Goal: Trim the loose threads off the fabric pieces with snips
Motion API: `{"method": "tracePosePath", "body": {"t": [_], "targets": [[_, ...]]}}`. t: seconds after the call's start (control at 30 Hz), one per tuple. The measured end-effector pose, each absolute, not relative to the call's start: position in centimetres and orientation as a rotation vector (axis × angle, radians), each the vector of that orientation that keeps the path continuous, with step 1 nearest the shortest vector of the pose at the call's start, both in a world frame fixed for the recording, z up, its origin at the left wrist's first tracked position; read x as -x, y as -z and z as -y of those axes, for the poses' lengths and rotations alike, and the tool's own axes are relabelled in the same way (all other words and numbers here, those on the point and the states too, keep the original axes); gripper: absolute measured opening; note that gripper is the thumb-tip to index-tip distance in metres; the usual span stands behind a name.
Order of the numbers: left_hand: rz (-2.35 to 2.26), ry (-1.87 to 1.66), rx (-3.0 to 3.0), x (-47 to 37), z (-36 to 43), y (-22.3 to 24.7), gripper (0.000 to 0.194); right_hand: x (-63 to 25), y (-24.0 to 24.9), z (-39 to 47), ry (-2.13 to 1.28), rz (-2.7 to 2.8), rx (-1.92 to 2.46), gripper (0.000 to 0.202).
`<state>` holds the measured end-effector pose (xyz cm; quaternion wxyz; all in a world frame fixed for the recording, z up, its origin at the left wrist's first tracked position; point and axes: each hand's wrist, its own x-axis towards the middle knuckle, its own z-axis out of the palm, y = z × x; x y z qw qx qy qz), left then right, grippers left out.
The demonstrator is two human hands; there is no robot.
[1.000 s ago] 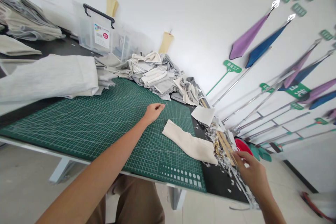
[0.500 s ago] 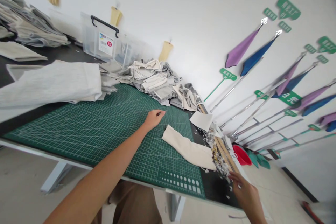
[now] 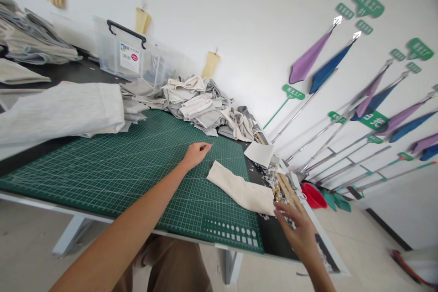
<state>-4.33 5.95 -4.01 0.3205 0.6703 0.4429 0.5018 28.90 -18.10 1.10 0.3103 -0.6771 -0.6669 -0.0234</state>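
Observation:
My left hand (image 3: 195, 155) is closed in a pinch above the green cutting mat (image 3: 137, 159). A small, thin, pointed thing shows at its fingertips, too small to name. To the right of that hand a folded strip of cream cloth (image 3: 237, 187) lies slantwise across the mat, its right end over the mat's edge. My right hand (image 3: 296, 223) is at that end, thumb and fingers apart, with nothing visible between them. Whether its fingertips touch the cloth, I cannot tell. Behind the hand are small white scraps (image 3: 272, 171).
Grey and cream cloth pieces (image 3: 201, 105) are heaped at the back of the mat. Folded light cloth (image 3: 68, 107) lies at left, near a clear plastic box (image 3: 119, 52). A pale square piece (image 3: 259, 153) sits beside the mat. Mops (image 3: 315, 54) hang on the wall above a red basin (image 3: 313, 195).
My right hand has moved left and up, from the scraps at the table's edge to the right end of the cream cloth. My left hand stays pinched over the mat. The view has shifted slightly.

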Motion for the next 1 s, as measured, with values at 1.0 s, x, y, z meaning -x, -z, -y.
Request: {"method": "tracePosePath", "body": {"t": [1.0], "targets": [[-1.157, -1.321, -1.766, 4.3, -6.1, 4.2, 0.037, -36.0, -2.2, 16.8, 0.450, 1.582, 2.217, 0.034]]}}
